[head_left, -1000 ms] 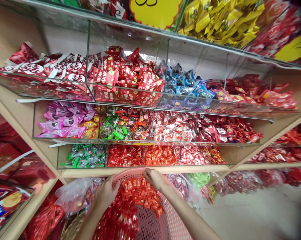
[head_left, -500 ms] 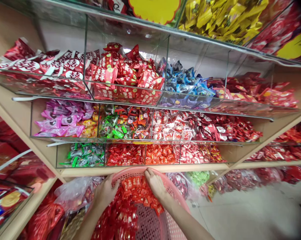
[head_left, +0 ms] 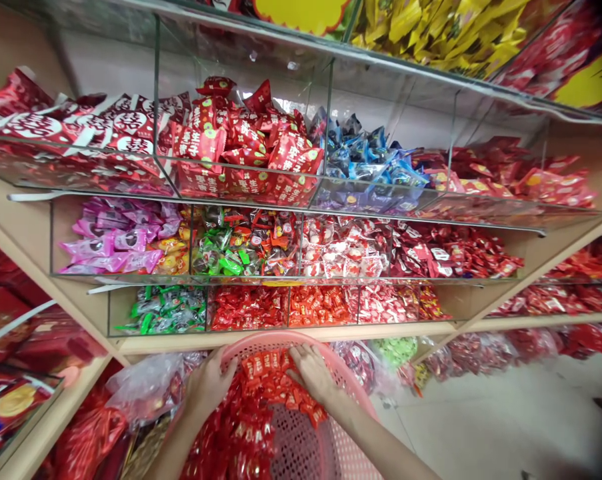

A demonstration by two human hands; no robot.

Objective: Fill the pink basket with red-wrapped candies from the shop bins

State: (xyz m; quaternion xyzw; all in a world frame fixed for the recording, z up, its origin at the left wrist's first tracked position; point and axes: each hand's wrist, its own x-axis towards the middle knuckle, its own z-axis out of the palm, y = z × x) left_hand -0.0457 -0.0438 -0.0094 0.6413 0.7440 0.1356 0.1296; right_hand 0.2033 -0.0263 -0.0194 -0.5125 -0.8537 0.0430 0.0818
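Note:
A pink perforated plastic basket (head_left: 351, 381) is in front of me, below the shelves. Inside, orange-red wrapped candies (head_left: 265, 368) lie toward the far side, and darker red shiny candies (head_left: 225, 427) fill the left. My left hand (head_left: 211, 379) is closed around the basket's left rim, its thumb on the inner side. Over the orange-red candies at the far right of the basket, my right hand (head_left: 311, 371) reaches in with its fingers stretched and apart. Its fingertips are near the candies; whether they touch any I cannot tell.
Glass-fronted bins hold red packets (head_left: 251, 143), blue candies (head_left: 365, 160), purple packets (head_left: 111, 237) and orange candies (head_left: 318, 305). A wooden shelf edge (head_left: 281, 337) runs just behind the basket. Clear plastic bags (head_left: 148, 387) are at lower left, tiled floor (head_left: 461, 420) at right.
My right hand has shifted slightly down and right, its fingers now spread off the basket's far rim. My left hand stays at the left rim. The view has moved slightly.

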